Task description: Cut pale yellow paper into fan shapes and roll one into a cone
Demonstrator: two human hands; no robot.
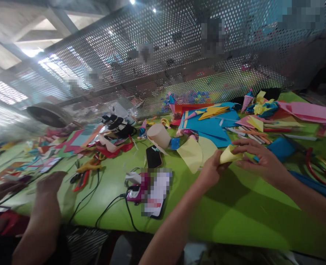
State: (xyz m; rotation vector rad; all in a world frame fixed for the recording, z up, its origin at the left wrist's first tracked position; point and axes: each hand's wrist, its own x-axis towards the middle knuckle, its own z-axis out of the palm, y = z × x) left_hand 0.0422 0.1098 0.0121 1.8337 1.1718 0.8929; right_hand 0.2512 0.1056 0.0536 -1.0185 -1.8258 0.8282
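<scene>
A piece of yellow paper [227,156], curled into a roll, is held between my two hands above the green table. My left hand [213,167] pinches its left end. The fingers of my right hand [258,158] curve round its right end, thumb below. Just left of the roll, flat pale yellow paper pieces [191,154] with curved edges lie on the table. Behind them is a stack of blue paper [207,129] with orange-yellow folded paper [214,112] on top. A small piece of blue paper [281,150] lies beyond my right hand.
A phone [157,195] and cables lie left of my forearm. Farther left are a glue gun [89,165], a dark phone [153,157] and a roll of tape [159,135]. Red-handled scissors [309,162] lie at right. A co-worker's arm [45,206] rests at left. Perforated metal [163,62] stands behind.
</scene>
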